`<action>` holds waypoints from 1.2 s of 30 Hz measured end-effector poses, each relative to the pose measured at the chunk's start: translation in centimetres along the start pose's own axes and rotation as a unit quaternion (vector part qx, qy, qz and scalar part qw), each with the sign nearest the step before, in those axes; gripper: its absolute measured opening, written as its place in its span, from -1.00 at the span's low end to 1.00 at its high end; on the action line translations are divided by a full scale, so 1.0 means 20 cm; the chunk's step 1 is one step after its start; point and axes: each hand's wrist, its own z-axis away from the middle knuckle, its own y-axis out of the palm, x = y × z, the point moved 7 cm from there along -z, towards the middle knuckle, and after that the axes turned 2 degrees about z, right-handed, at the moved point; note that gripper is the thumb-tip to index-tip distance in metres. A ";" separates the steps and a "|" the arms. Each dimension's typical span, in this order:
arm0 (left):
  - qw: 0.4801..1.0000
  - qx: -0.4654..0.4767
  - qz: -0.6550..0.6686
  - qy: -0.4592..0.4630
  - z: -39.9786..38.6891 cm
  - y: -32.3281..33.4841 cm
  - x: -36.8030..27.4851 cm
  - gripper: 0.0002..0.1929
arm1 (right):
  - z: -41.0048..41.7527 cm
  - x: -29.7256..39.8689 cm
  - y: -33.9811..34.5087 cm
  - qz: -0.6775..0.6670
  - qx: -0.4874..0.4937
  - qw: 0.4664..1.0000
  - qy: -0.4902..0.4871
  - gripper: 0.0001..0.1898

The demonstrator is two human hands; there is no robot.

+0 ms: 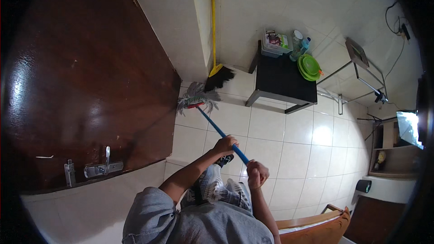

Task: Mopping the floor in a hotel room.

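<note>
Both my hands grip the blue handle [213, 124] of a string mop. My left hand [225, 145] is wrapped round the shaft lower down, nearer the mop head. Higher up, close to the handle's end, my right hand [257, 174] is closed round it. The mop's grey strands [194, 95] spread over the floor tiles in the corner beside the brown door, below a red socket [196, 105]. Just behind them, the black bristles [220, 77] of a broom with a yellow handle [213, 27] appear to overlap the strands; whether they touch I cannot tell.
A low black table [283, 79] carries plastic tubs [276, 44], bottles [300, 45] and green plates [309, 67]. Right of it stands a metal-tube frame [340, 103]. The brown door [91, 74] borders the left. A wooden furniture piece [315, 225] sits at lower right, a shelf unit [393, 161] beyond.
</note>
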 end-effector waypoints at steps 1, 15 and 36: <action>0.999 -0.018 0.026 -0.009 -0.02 0.02 0.02 -0.87 | -0.03 0.01 -0.01 -0.012 0.002 1.000 0.000 -0.54; 0.992 -0.126 0.009 0.010 0.20 0.54 -0.33 -0.80 | 0.26 0.23 -0.53 -0.025 -0.043 0.993 0.107 -0.57; 0.985 0.137 0.047 0.091 0.09 0.78 -0.92 -0.86 | 0.39 0.64 -0.81 -0.006 -0.230 0.970 -0.074 -0.53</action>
